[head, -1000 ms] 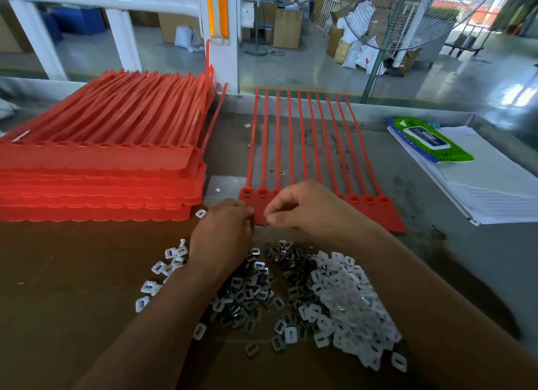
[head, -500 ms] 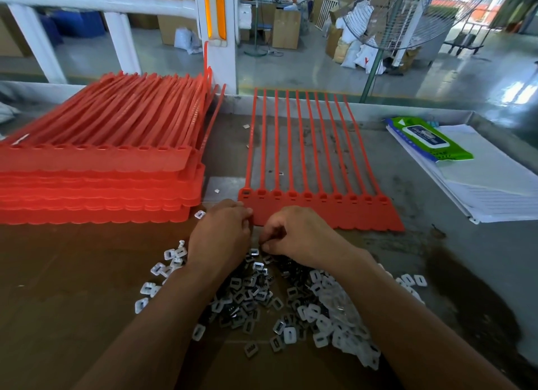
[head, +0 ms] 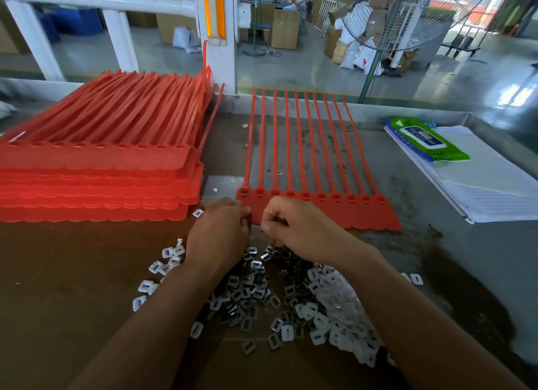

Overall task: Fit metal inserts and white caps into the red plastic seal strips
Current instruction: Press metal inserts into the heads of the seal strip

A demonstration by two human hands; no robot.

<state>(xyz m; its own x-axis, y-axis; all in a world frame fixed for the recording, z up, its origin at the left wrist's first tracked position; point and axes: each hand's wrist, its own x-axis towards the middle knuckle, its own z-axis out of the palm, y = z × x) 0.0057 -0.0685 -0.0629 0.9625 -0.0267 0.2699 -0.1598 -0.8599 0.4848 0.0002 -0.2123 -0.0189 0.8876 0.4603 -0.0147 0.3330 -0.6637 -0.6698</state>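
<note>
A red seal strip sheet (head: 320,212) lies flat ahead of me, its ten tails pointing away. My left hand (head: 218,232) pinches its near left corner. Just right of it, my right hand (head: 302,229) hovers at the sheet's front edge with curled fingers pinching a small piece, mostly hidden and apparently a metal insert. Below both hands lies a heap of dark metal inserts (head: 247,290). A heap of white caps (head: 337,308) sits to its right.
A tall stack of red seal strip sheets (head: 96,171) fills the left side. Papers (head: 489,192) with a green wipes pack (head: 422,139) lie at the right. Loose caps are scattered at the left (head: 157,267). A raised table rim runs along the back.
My right hand drew back from the sheet's heads toward the insert heap, then lifted slightly back to the sheet's front edge. My left hand stayed on the corner.
</note>
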